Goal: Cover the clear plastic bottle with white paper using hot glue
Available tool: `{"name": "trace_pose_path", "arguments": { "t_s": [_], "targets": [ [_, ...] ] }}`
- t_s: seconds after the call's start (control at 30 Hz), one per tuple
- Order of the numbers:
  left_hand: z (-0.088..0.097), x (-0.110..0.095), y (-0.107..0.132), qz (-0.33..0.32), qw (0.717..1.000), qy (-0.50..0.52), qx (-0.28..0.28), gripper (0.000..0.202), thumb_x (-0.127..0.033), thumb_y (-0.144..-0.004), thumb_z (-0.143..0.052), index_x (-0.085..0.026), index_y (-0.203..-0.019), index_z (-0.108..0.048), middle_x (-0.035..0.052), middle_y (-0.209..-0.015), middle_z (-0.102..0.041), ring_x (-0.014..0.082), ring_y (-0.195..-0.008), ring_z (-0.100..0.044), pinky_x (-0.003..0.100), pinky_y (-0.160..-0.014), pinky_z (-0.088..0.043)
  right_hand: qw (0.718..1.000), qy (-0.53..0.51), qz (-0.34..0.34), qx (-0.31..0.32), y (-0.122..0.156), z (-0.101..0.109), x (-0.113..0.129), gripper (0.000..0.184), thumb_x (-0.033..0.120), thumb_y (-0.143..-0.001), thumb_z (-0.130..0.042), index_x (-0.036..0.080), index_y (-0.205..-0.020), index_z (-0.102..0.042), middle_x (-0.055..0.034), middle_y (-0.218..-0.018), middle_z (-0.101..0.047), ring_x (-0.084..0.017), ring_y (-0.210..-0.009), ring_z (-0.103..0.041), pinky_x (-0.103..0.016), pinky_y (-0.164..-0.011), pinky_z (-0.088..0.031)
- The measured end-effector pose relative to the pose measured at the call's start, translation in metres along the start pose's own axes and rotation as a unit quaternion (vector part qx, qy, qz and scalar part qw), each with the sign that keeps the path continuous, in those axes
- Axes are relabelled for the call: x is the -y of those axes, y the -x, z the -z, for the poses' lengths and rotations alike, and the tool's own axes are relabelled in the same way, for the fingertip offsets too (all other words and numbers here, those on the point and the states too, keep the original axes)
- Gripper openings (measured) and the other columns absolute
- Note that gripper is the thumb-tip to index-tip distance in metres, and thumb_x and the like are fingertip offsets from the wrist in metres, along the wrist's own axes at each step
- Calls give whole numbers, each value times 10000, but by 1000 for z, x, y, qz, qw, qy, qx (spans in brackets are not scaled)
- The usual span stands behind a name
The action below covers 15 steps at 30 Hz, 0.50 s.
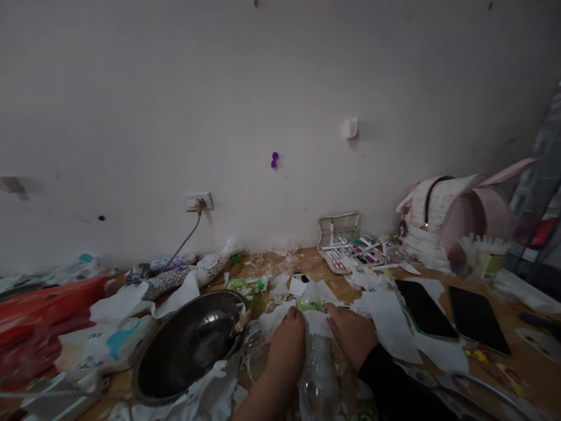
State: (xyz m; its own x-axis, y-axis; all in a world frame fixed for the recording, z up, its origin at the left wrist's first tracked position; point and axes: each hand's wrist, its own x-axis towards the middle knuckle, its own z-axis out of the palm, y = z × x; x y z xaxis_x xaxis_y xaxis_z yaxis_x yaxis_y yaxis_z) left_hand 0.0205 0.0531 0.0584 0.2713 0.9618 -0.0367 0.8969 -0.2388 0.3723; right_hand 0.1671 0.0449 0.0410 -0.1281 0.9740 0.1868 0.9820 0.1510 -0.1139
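Observation:
A clear plastic bottle (321, 374) lies lengthwise in front of me, between my forearms. White tissue paper (316, 323) covers its far part, with a light green piece (310, 304) showing just beyond. My left hand (289, 336) is closed at the left edge of the paper, its fingers curled and partly hidden. From the right, my right hand (350, 332) grips the other edge, fingertips bent down against it. To the left of my left hand sits a crumpled clear plastic piece (255, 351). A dark metal bowl (188, 345) stands farther left.
An open marker case (339, 264) lies by the wall. Two dark-screened devices, a phone (426, 309) and a tablet (480, 318), rest on the right. A pink backpack (447, 219) leans behind them. A tissue pack (109, 345) and red plastic bag (52, 310) fill the left.

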Motion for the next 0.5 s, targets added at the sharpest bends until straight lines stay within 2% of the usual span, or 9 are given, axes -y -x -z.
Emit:
{"name": "trace_pose_path", "arguments": {
  "t_s": [0.13, 0.33, 0.5],
  "targets": [
    [3, -2, 2, 6, 999, -36, 11, 439, 35, -789, -258, -24, -1065, -594, 247, -1183, -560, 306, -1053, -561, 413, -859, -451, 1000, 23, 15, -9, 0, -4, 0, 298, 99, -881, -425, 194, -1100, -602, -86, -950, -687, -231, -851, -670, -281, -638, -466],
    [6, -1, 1, 3, 999, -42, 23, 450, 50, -775, -259, -7, -1056, -606, 245, -1127, -597, 324, -1074, -554, 431, -899, -428, 997, 46, 57, -4, 0, -7, 2, 250, 103, -861, -445, 222, -956, -643, -66, -907, -650, -213, -796, -659, -273, -623, -451],
    [5, 1, 1, 16, 999, -15, 26, 452, 41, -766, -289, -27, -1118, -563, 251, -1108, -621, 310, -1046, -596, 411, -857, -450, 996, 55, 70, 3, 0, -5, 3, 255, 109, -864, -456, 232, -972, -652, -71, -938, -649, -213, -811, -658, -273, -636, -456]
  ]
}}
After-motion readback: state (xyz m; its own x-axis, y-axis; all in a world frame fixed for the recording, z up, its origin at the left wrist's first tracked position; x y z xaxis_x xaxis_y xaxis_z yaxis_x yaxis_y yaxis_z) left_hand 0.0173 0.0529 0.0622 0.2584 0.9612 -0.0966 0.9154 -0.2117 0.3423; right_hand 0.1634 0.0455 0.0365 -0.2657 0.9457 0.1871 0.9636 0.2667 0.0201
